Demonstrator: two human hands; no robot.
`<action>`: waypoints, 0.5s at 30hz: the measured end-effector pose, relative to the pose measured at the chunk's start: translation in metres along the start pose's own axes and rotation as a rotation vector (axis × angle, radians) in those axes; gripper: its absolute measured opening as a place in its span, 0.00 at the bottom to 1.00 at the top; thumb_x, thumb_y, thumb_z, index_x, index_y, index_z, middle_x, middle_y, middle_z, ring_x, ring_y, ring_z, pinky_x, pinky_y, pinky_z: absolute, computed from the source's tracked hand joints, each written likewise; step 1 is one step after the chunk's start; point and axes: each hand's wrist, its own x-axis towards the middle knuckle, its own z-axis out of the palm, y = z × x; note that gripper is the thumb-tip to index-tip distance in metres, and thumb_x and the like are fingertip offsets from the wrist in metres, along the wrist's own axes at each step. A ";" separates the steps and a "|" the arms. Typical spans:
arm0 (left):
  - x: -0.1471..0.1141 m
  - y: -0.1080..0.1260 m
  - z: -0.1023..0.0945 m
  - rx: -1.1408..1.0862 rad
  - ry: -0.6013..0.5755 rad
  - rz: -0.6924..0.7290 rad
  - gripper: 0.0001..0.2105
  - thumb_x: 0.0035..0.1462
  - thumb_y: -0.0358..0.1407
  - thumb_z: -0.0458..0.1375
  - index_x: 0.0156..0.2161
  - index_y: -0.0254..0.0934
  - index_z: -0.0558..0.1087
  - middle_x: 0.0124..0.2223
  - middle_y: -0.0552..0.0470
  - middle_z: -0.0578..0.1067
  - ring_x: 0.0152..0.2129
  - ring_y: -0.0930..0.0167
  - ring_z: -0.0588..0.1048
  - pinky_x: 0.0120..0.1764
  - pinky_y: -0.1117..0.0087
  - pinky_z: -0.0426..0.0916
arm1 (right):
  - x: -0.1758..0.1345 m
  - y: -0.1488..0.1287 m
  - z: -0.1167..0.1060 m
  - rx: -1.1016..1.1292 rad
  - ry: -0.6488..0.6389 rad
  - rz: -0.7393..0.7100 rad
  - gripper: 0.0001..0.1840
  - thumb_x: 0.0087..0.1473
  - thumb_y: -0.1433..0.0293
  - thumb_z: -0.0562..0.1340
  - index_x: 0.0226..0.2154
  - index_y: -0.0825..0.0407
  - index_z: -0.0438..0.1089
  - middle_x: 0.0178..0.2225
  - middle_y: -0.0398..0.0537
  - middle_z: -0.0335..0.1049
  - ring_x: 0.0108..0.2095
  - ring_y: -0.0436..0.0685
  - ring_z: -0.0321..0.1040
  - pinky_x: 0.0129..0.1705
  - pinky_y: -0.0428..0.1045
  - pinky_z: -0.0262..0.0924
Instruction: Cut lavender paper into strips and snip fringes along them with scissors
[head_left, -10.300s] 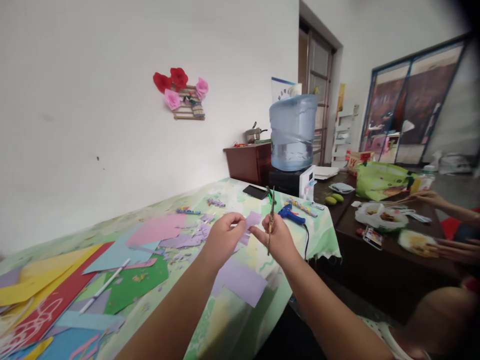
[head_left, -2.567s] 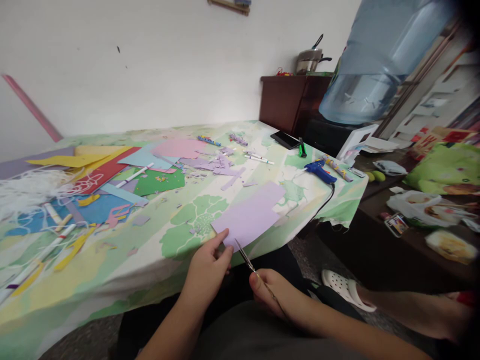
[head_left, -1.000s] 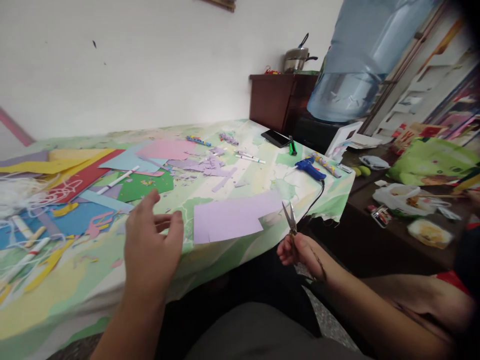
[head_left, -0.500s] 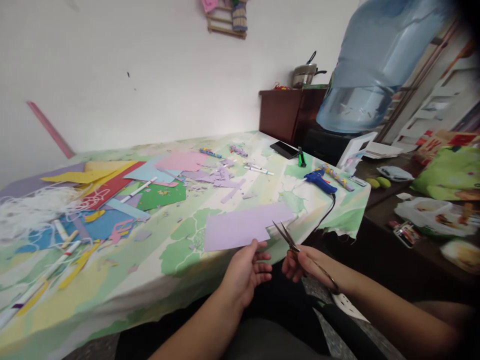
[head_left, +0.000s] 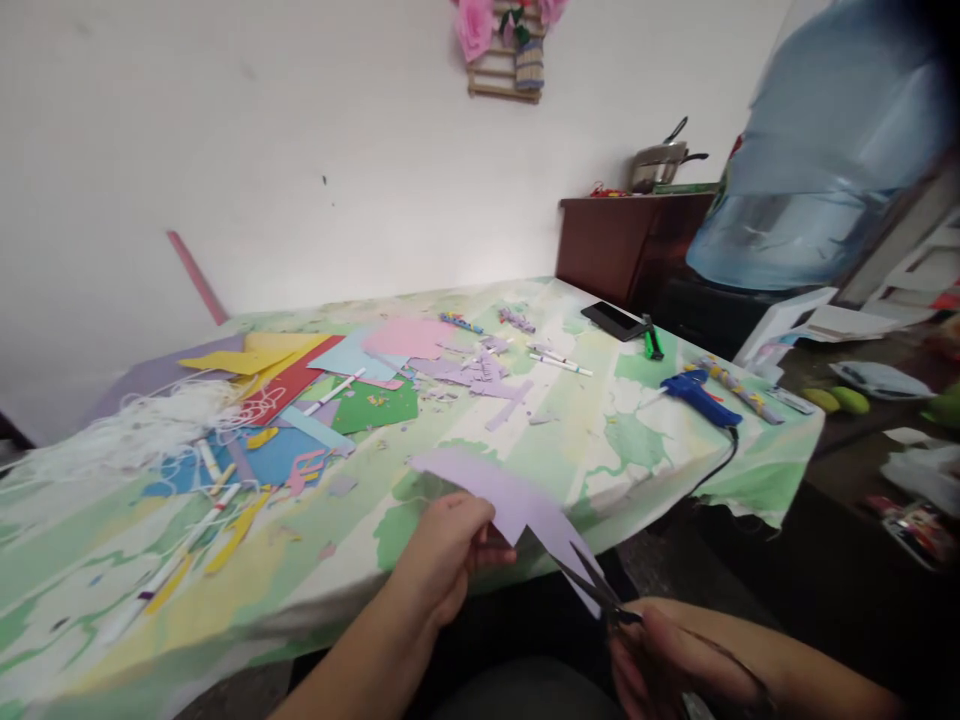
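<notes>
At the edge of the table [head_left: 337,590], the paper [head_left: 517,495] is pinched by the left hand [head_left: 454,540] and the parted scissors [head_left: 611,612] are gripped by the right hand [head_left: 675,655], so a crooked cut might be caused if the loosely supported paper is bent.

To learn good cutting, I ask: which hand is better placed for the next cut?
Probably the right hand: it holds the scissors, blades open at the purple paper, while the left hand holds the paper.
</notes>
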 end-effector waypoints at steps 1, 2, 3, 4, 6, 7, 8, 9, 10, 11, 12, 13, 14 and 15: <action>0.003 0.009 -0.003 0.019 -0.009 0.038 0.06 0.34 0.25 0.49 0.13 0.33 0.60 0.16 0.55 0.64 0.15 0.76 0.64 0.21 0.71 0.64 | 0.003 -0.005 0.002 0.051 -0.011 -0.022 0.32 0.41 0.45 0.38 0.23 0.57 0.57 0.22 0.50 0.62 0.18 0.46 0.59 0.19 0.43 0.53; 0.007 0.017 -0.005 0.023 -0.015 0.066 0.05 0.33 0.25 0.49 0.13 0.33 0.60 0.16 0.55 0.64 0.15 0.76 0.64 0.22 0.71 0.65 | 0.006 -0.011 0.005 0.113 -0.009 -0.042 0.33 0.40 0.44 0.38 0.22 0.57 0.56 0.22 0.50 0.62 0.18 0.46 0.59 0.19 0.43 0.53; 0.012 0.023 -0.008 0.030 -0.014 0.092 0.06 0.33 0.25 0.49 0.12 0.34 0.59 0.14 0.56 0.63 0.15 0.76 0.64 0.22 0.71 0.65 | 0.010 -0.016 0.007 0.186 0.000 -0.057 0.33 0.39 0.44 0.38 0.21 0.57 0.56 0.21 0.50 0.61 0.18 0.46 0.59 0.19 0.43 0.53; 0.017 0.028 -0.010 0.055 -0.022 0.101 0.05 0.33 0.25 0.48 0.13 0.34 0.60 0.14 0.56 0.63 0.15 0.75 0.65 0.21 0.71 0.65 | 0.015 -0.021 0.009 0.258 0.011 -0.069 0.33 0.38 0.43 0.38 0.21 0.57 0.55 0.21 0.50 0.61 0.18 0.47 0.59 0.19 0.43 0.52; 0.028 0.033 -0.012 0.082 -0.028 0.105 0.04 0.33 0.25 0.48 0.14 0.33 0.62 0.14 0.55 0.64 0.15 0.74 0.65 0.21 0.71 0.64 | 0.024 -0.029 0.013 0.358 0.045 -0.097 0.32 0.39 0.44 0.39 0.21 0.57 0.55 0.21 0.50 0.61 0.19 0.47 0.59 0.19 0.43 0.52; 0.032 0.033 -0.013 0.095 -0.034 0.098 0.04 0.32 0.25 0.48 0.14 0.33 0.63 0.15 0.54 0.65 0.15 0.74 0.65 0.20 0.71 0.64 | 0.029 -0.031 0.015 0.384 0.065 -0.110 0.32 0.40 0.44 0.39 0.21 0.56 0.55 0.22 0.50 0.61 0.20 0.47 0.59 0.20 0.43 0.53; 0.036 0.032 -0.014 0.104 -0.037 0.090 0.04 0.32 0.25 0.48 0.13 0.33 0.62 0.14 0.54 0.65 0.14 0.74 0.65 0.18 0.72 0.63 | 0.034 -0.033 0.017 0.397 0.087 -0.118 0.31 0.40 0.44 0.39 0.21 0.56 0.55 0.22 0.50 0.61 0.20 0.48 0.60 0.20 0.43 0.53; 0.039 0.029 -0.015 0.112 -0.037 0.082 0.05 0.32 0.25 0.48 0.13 0.33 0.62 0.13 0.55 0.64 0.13 0.75 0.64 0.17 0.72 0.63 | 0.039 -0.033 0.019 0.410 0.103 -0.120 0.31 0.40 0.44 0.39 0.21 0.56 0.55 0.22 0.49 0.60 0.20 0.48 0.60 0.20 0.44 0.53; 0.042 0.027 -0.017 0.119 -0.031 0.074 0.05 0.32 0.25 0.48 0.13 0.33 0.61 0.12 0.55 0.63 0.12 0.76 0.63 0.16 0.73 0.62 | 0.044 -0.032 0.021 0.427 0.121 -0.112 0.32 0.39 0.44 0.39 0.21 0.56 0.54 0.21 0.49 0.60 0.20 0.48 0.60 0.20 0.44 0.53; 0.044 0.023 -0.018 0.124 -0.019 0.068 0.05 0.31 0.25 0.48 0.12 0.34 0.60 0.12 0.57 0.61 0.11 0.77 0.62 0.15 0.74 0.61 | 0.048 -0.030 0.023 0.442 0.134 -0.097 0.32 0.39 0.44 0.39 0.20 0.56 0.54 0.21 0.49 0.60 0.19 0.48 0.59 0.19 0.43 0.52; 0.046 0.020 -0.020 0.129 -0.002 0.065 0.06 0.32 0.25 0.48 0.12 0.34 0.59 0.11 0.58 0.60 0.10 0.78 0.60 0.15 0.74 0.60 | 0.052 -0.028 0.025 0.450 0.153 -0.082 0.32 0.39 0.44 0.39 0.20 0.56 0.54 0.20 0.49 0.60 0.19 0.47 0.59 0.19 0.43 0.51; 0.047 0.017 -0.023 0.137 0.012 0.062 0.06 0.32 0.25 0.48 0.12 0.34 0.58 0.11 0.58 0.59 0.10 0.78 0.60 0.14 0.75 0.60 | 0.056 -0.025 0.027 0.450 0.172 -0.069 0.31 0.40 0.44 0.40 0.20 0.56 0.54 0.20 0.48 0.60 0.18 0.47 0.58 0.19 0.43 0.50; 0.048 0.014 -0.025 0.145 0.023 0.058 0.06 0.33 0.25 0.48 0.12 0.35 0.58 0.11 0.59 0.58 0.10 0.78 0.60 0.14 0.75 0.59 | 0.058 -0.023 0.029 0.434 0.188 -0.064 0.30 0.41 0.45 0.40 0.20 0.57 0.54 0.19 0.48 0.60 0.18 0.46 0.58 0.19 0.42 0.49; 0.049 0.012 -0.027 0.154 0.031 0.053 0.07 0.34 0.26 0.49 0.12 0.35 0.58 0.10 0.59 0.59 0.09 0.78 0.60 0.14 0.75 0.59 | 0.061 -0.021 0.030 0.415 0.204 -0.063 0.30 0.42 0.46 0.40 0.20 0.57 0.55 0.19 0.48 0.60 0.18 0.46 0.57 0.19 0.42 0.48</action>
